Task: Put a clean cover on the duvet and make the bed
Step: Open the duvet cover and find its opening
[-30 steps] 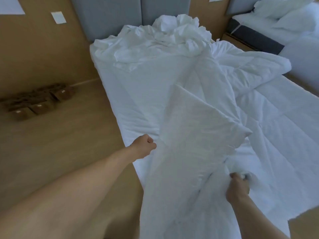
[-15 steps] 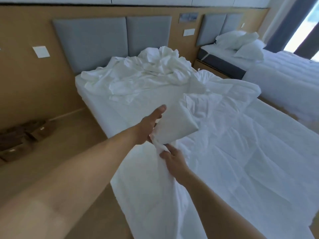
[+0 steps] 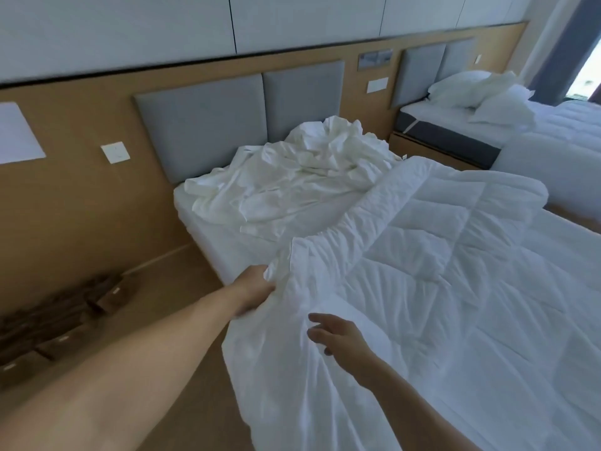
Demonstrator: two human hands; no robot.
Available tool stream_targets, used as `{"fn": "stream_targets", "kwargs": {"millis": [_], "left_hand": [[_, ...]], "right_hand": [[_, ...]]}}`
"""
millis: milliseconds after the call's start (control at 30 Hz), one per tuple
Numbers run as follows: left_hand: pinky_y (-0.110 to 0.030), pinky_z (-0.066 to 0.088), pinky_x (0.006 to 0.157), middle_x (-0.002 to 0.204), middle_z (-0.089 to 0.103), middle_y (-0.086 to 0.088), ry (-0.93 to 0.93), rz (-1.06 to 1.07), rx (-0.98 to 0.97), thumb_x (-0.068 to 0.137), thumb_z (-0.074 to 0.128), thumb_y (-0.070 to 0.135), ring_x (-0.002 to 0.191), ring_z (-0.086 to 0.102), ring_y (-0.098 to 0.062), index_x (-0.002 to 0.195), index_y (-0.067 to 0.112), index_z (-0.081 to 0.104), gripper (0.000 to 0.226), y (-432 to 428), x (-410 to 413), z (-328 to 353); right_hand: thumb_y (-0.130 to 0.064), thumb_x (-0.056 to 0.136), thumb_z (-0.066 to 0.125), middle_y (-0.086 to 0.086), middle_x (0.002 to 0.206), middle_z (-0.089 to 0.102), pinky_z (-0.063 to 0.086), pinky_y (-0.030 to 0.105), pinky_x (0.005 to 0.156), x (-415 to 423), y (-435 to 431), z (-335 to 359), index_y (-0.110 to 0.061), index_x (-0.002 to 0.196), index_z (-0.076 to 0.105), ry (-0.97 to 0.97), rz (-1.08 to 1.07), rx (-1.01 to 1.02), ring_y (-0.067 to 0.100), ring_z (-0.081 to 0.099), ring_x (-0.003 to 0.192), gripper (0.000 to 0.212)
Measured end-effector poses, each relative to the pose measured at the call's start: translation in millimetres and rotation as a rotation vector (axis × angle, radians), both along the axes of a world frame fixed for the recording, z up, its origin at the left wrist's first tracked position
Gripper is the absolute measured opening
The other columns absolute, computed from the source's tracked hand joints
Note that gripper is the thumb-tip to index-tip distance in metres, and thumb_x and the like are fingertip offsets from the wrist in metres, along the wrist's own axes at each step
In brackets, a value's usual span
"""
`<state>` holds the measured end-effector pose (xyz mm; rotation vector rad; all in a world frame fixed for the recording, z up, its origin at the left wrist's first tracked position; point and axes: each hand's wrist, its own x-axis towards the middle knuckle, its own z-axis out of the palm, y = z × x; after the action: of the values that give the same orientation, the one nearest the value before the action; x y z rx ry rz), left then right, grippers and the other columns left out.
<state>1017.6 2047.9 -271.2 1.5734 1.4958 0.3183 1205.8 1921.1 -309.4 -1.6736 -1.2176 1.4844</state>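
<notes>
Head-worn view looks down across the bed, close above.

No text, number or brand legible anywhere: pale tags on the brown boxes at the wall's foot too blurred to read, grey plaque on the wood wall panel between the headboards only a smear.
</notes>
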Motion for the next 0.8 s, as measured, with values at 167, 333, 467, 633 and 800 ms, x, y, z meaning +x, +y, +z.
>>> {"fn": "stream_targets", "kwargs": {"millis": [167, 333, 467, 633, 800], "left_hand": [[-0.029, 0.047, 0.089, 0.115, 0.068, 0.005, 0.034, -0.200, 0.094, 0.090, 0.063, 0.027, 0.104, 0.062, -0.017, 0.120, 0.026, 0.066, 0.030, 52, -23, -5], [-0.032, 0.050, 0.093, 0.109, 0.069, 0.005, 0.017, -0.315, 0.152, 0.091, 0.057, 0.020, 0.103, 0.063, -0.017, 0.105, 0.030, 0.065, 0.019, 122, -53, -6], [-0.035, 0.049, 0.098, 0.115, 0.069, 0.002, 0.030, -0.411, 0.203, 0.093, 0.051, 0.018, 0.108, 0.062, -0.019, 0.117, 0.021, 0.066, 0.029, 185, -91, 1], [-0.035, 0.040, 0.112, 0.138, 0.060, 0.002, 0.039, -0.490, 0.277, 0.097, 0.050, 0.019, 0.130, 0.053, -0.019, 0.136, 0.020, 0.059, 0.040, 259, -118, 14], [-0.019, 0.036, 0.080, 0.109, 0.064, -0.015, 0.036, -0.730, 0.352, 0.095, 0.051, 0.007, 0.106, 0.059, -0.031, 0.102, 0.000, 0.062, 0.014, 299, -88, 38]], "right_hand": [[-0.050, 0.089, 0.066, 0.003, 0.123, 0.063, 0.055, 0.042, 0.090, -14, 77, 16, -0.022, 0.138, 0.052, 0.171, -0.270, -0.096, 0.022, 0.062, 0.110, 0.058], [-0.067, 0.077, 0.065, 0.018, 0.122, 0.063, 0.057, 0.052, 0.084, -55, 157, 38, -0.021, 0.124, 0.054, 0.308, -0.376, -0.240, 0.037, 0.063, 0.109, 0.067], [-0.067, 0.079, 0.065, 0.023, 0.116, 0.065, 0.057, 0.056, 0.082, -92, 219, 47, -0.014, 0.140, 0.044, 0.352, -0.521, -0.209, 0.042, 0.067, 0.102, 0.084], [-0.070, 0.082, 0.059, 0.027, 0.111, 0.067, 0.050, 0.062, 0.094, -127, 280, 69, -0.020, 0.137, 0.043, 0.530, -0.572, -0.212, 0.045, 0.068, 0.101, 0.076], [-0.053, 0.084, 0.070, 0.017, 0.104, 0.075, 0.050, 0.053, 0.099, -118, 337, 79, -0.009, 0.113, 0.069, 0.463, -0.667, -0.190, 0.034, 0.071, 0.101, 0.052]]}}
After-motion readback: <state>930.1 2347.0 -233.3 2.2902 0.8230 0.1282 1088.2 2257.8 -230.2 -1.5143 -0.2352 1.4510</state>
